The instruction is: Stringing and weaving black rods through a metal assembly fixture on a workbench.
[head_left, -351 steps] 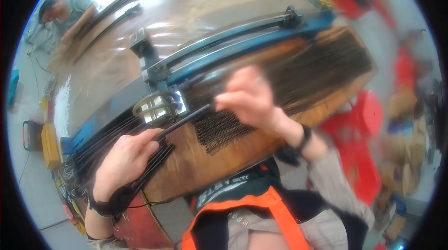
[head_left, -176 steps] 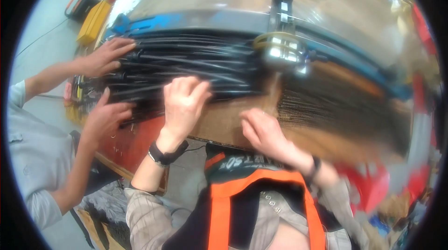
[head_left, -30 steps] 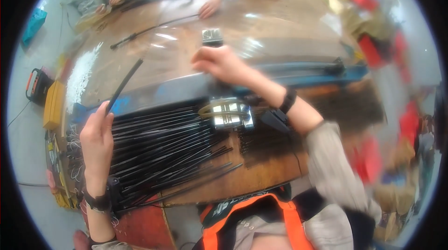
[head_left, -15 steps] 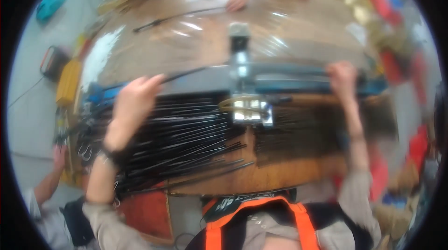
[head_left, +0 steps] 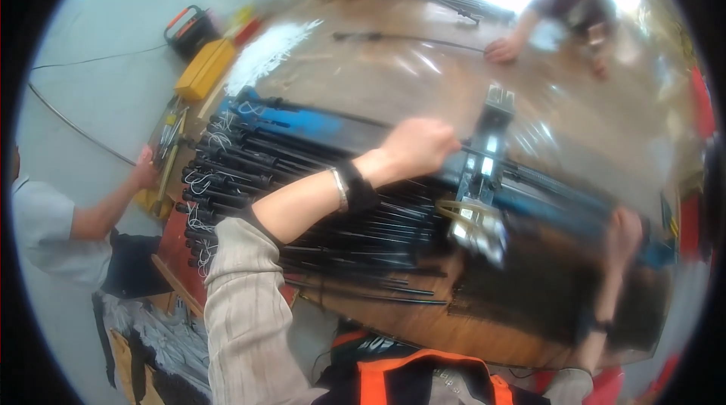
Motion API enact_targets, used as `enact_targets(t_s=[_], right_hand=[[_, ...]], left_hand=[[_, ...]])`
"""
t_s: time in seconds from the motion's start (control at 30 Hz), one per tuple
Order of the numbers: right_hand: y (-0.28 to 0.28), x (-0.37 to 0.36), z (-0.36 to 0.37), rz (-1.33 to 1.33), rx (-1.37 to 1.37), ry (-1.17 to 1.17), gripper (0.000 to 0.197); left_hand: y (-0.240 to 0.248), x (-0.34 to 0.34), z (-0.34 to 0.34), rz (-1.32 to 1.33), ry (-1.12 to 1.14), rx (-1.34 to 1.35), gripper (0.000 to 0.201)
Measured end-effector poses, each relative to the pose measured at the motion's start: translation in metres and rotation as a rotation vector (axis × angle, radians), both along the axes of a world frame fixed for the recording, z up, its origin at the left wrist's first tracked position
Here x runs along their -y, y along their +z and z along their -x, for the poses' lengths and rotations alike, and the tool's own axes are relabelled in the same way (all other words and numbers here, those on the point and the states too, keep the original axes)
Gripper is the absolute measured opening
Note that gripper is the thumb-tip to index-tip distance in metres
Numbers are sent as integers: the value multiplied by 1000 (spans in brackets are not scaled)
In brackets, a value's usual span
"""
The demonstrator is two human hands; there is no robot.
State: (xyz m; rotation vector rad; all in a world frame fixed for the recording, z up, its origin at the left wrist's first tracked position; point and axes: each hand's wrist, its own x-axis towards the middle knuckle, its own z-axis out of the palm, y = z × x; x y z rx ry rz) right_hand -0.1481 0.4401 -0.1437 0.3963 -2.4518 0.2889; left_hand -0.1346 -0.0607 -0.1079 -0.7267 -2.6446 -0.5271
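While the left hand (head_left: 420,146) closes loosely around a thin black rod (head_left: 522,170) beside the metal clamp (head_left: 478,208) on the table (head_left: 393,87), the blurred right hand (head_left: 624,231), grip unclear, rests beyond it, where a slipping rod could pinch fingers.

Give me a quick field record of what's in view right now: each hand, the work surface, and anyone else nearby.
left hand: closed around a thin black rod, beside the metal device
right hand: at the blue rail's right end, blurred; grip unclear
metal device: sits across the blue rail
black rods: many, lying side by side on the wooden table
others: a person's hand at the table's left edge; two people at the far side
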Motion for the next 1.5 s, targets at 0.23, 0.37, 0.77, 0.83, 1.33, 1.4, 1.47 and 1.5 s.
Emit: enact_targets(t_s=[0.23, 0.37, 0.77, 0.83, 1.33, 1.4, 1.47, 1.5], right_hand=[[6, 8, -11, 23, -5, -42, 2], [12, 9, -28, 68, -33, -16, 16], [1, 126, -90, 124, 16, 327, 24], [2, 136, -89, 153, 38, 335, 24], [-18, 161, -82, 676, 564, 471, 32], [-11, 160, -104, 322, 392, 462, 31], [-15, 159, -112, 160, 285, 487, 31], [-22, 160, -117, 141, 303, 513, 30]], left_hand=[[-5, -1, 1, -14, -3, 73, 24], [-7, -2, 2, -17, -70, 43, 23], [0, -17, 1, 103, 99, 85, 16], [-1, -15, 1, 118, 107, 109, 16], [-14, -25, 9, 84, -48, -153, 4], [-8, -23, 20, 145, -167, -260, 3], [-11, 19, 41, 185, -131, -306, 5], [-12, 47, 45, 208, -125, -347, 7]])
